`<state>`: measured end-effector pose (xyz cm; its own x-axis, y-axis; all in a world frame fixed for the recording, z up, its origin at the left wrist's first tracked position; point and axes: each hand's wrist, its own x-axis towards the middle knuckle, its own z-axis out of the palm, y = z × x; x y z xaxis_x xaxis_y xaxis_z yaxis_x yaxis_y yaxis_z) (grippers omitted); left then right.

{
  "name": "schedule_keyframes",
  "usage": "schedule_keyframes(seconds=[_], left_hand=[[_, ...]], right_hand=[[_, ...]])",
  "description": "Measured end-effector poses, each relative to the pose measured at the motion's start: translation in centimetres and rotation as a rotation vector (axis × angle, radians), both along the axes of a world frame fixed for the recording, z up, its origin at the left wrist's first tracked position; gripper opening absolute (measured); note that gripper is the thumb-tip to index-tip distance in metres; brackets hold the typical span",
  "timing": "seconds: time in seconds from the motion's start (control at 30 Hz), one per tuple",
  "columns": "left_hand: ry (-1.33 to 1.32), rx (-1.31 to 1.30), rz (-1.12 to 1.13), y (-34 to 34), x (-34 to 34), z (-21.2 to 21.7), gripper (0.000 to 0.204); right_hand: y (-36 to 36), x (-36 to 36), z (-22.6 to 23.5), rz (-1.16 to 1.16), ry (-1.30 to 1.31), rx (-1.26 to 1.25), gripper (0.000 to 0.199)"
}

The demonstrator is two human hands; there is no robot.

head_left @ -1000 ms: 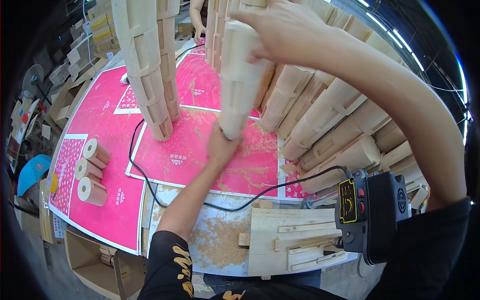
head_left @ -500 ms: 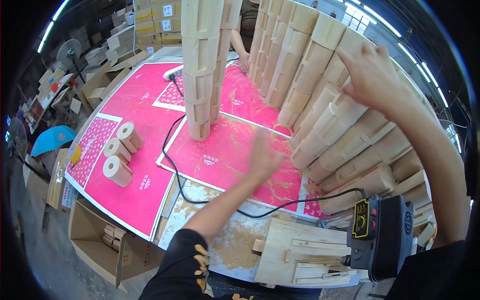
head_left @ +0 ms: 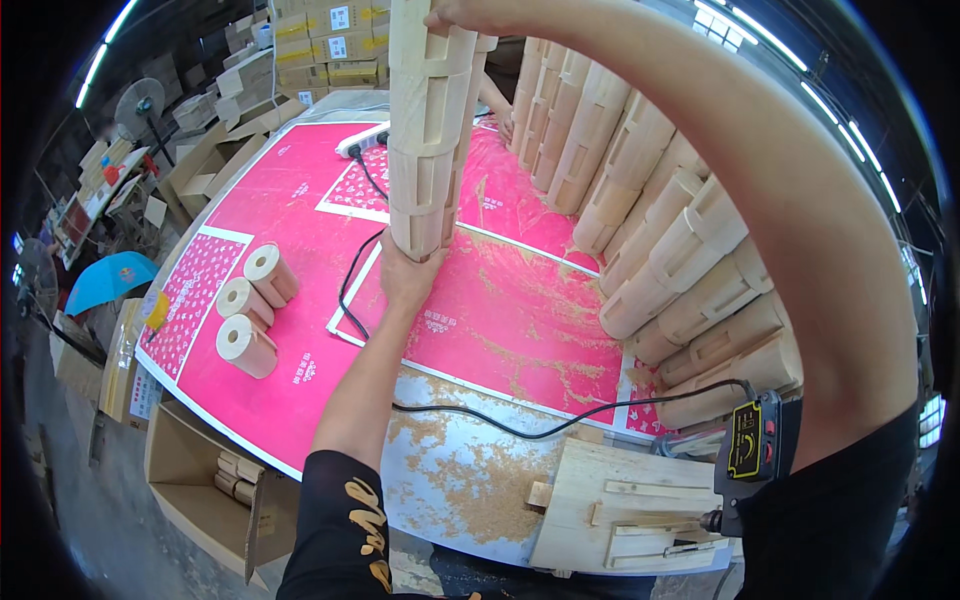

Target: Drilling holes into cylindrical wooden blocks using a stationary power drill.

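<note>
Pink tabletop [head_left: 260,410]: sawdust-strewn [head_left: 450,480] room between wooden stack [head_left: 425,140] and front edge.
My left hand [head_left: 408,280]: wrapped around stack base.
My right hand [head_left: 472,13]: touches higher; grip unclear.

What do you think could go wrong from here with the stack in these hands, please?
The stack is tall and shows seams between its pieces, so it might come apart if the left hand at its base and the right hand higher up move unevenly. The rear stack appears close behind it and could be knocked over. The cable passes under the left forearm, so it might snag.
</note>
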<state>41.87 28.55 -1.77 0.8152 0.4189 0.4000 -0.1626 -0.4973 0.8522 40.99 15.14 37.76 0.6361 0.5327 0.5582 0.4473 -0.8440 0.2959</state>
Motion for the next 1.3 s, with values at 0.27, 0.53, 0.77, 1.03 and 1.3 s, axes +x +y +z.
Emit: schedule_keyframes(seconds=[0.27,0.53,0.77,1.03,1.3], left_hand=[[0.136,-0.07,-0.179,-4.8,-7.2,0.1,0.081],[0.184,-0.143,-0.595,-17.6,-13.0,0.4,0.081],[0.089,-0.137,-0.915,-27.5,-16.0,1.2,0.081],[0.057,-0.081,-1.013,-30.0,-14.6,-0.3,0.096],[-0.348,0.041,-0.114,-12.8,-6.2,2.0,0.097]], right_hand=[[-5.5,-6.3,1.4,0.086,0.003,-0.191,0.037],[-12.5,-18.3,3.7,-0.387,0.275,-0.155,0.031],[-19.0,-23.9,2.4,-0.573,0.078,-0.256,0.037],[-26.1,-21.8,0.9,-0.618,0.044,-0.177,0.053],[-22.6,-19.2,2.6,-0.092,-0.199,-0.288,0.054]])
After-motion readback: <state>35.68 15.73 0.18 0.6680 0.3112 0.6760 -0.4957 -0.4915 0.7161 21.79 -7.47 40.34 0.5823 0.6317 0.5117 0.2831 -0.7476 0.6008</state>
